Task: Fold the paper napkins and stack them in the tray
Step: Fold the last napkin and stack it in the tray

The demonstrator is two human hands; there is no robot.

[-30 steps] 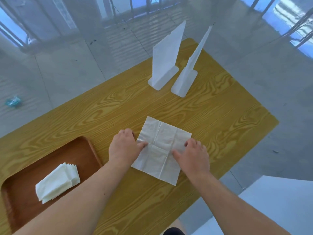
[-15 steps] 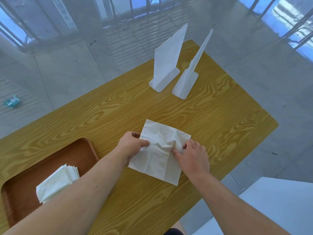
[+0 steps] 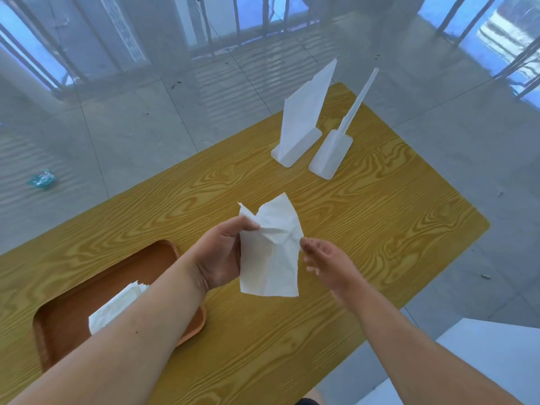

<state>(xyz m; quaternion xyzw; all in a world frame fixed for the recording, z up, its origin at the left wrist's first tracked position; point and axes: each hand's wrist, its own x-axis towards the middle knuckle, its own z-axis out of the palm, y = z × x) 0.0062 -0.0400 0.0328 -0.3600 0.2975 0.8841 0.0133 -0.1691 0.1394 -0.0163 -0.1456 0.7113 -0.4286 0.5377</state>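
Note:
A white paper napkin (image 3: 271,252) hangs crumpled and partly unfolded above the wooden table (image 3: 365,229). My left hand (image 3: 222,252) pinches its upper left edge between thumb and fingers. My right hand (image 3: 327,258) is just to the right of the napkin, blurred, fingers apart, its fingertips at the napkin's right edge; whether they touch it is unclear. A brown tray (image 3: 73,314) sits at the left front, holding a stack of folded white napkins (image 3: 117,308) partly hidden by my left forearm.
Two white upright stands, one broad (image 3: 304,118) and one thin (image 3: 336,150), are at the table's far side. The table's right edge drops to a tiled floor. A white surface (image 3: 482,361) is at the lower right. A teal scrap (image 3: 42,178) lies on the floor.
The napkin was flat on the table under both hands; it is now lifted off the table in my left hand and crumpled. My right hand has come off it.

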